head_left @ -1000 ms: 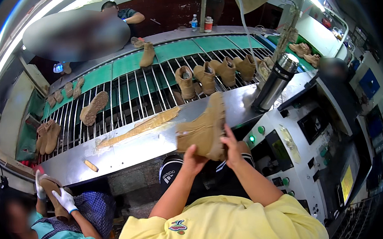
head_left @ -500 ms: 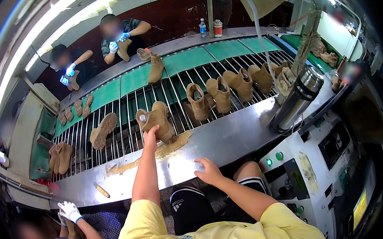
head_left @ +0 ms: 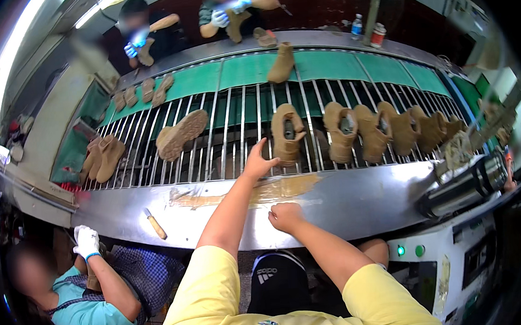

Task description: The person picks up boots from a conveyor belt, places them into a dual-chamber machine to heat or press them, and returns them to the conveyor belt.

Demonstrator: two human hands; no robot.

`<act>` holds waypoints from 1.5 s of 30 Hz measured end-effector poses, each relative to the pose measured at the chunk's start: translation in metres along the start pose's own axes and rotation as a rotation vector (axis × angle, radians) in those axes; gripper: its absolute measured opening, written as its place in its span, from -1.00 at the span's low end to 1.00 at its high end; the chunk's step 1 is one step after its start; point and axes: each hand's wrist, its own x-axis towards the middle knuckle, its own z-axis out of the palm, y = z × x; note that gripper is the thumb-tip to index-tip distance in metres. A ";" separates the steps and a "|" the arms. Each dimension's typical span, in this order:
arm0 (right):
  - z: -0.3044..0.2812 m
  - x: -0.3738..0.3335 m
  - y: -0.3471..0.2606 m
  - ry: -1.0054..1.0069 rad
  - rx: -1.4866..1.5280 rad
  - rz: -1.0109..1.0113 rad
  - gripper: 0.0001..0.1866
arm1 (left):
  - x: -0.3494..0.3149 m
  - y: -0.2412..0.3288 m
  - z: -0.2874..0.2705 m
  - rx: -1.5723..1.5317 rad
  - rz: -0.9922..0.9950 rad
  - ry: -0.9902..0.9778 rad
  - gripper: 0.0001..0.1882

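My left hand (head_left: 259,161) is open beside a tan ankle boot (head_left: 285,138), its thumb close to the boot's lower end; whether they touch I cannot tell. That boot rests on the metal rollers with its opening facing up. Over the steel ledge, my right hand (head_left: 286,217) is closed in a loose fist with nothing visible in it. To the right of the boot, a second tan boot (head_left: 340,131) leads a row of several more. Left of my hand, another boot (head_left: 182,135) lies on its side with its sole showing.
A wooden-handled tool (head_left: 155,224) lies on the steel ledge (head_left: 360,207). At right are a steel flask (head_left: 464,185) and a control box (head_left: 455,269). A co-worker's gloved hand (head_left: 87,241) is at lower left; two more co-workers handle boots across the roller conveyor (head_left: 234,128).
My left hand has let go of the boot, which now rests on the rollers in line with the others. My right hand's fingers have curled in. The view has turned left.
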 end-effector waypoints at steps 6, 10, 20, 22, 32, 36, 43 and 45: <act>0.015 0.003 0.001 0.084 -0.053 -0.002 -0.72 | 0.014 -0.084 -0.163 0.942 -0.258 0.588 -0.03; 0.010 0.006 -0.007 0.118 -0.034 -0.015 -0.72 | 0.020 -0.118 -0.232 1.244 -0.212 0.393 -0.09; 0.002 0.006 -0.002 0.019 0.004 0.071 -0.70 | 0.072 -0.125 -0.239 1.515 -0.100 0.083 -0.12; 0.004 0.004 -0.002 0.037 0.010 0.077 -0.70 | 0.080 -0.082 -0.244 1.424 -0.227 0.021 -0.04; -0.017 0.001 -0.017 -0.052 0.020 0.134 -0.60 | -0.074 0.039 -0.297 -0.574 -0.344 0.217 -0.29; -0.016 0.000 -0.021 -0.053 0.146 0.105 -0.59 | -0.179 0.076 -0.216 -1.304 -0.371 0.152 -0.22; -0.124 -0.106 -0.098 0.088 2.144 -0.113 -0.27 | -0.269 0.238 -0.087 -1.823 -0.194 -0.499 -0.32; -0.142 -0.147 -0.085 -0.039 2.281 -0.072 -0.25 | -0.271 0.260 -0.068 -1.689 -0.212 -0.555 -0.44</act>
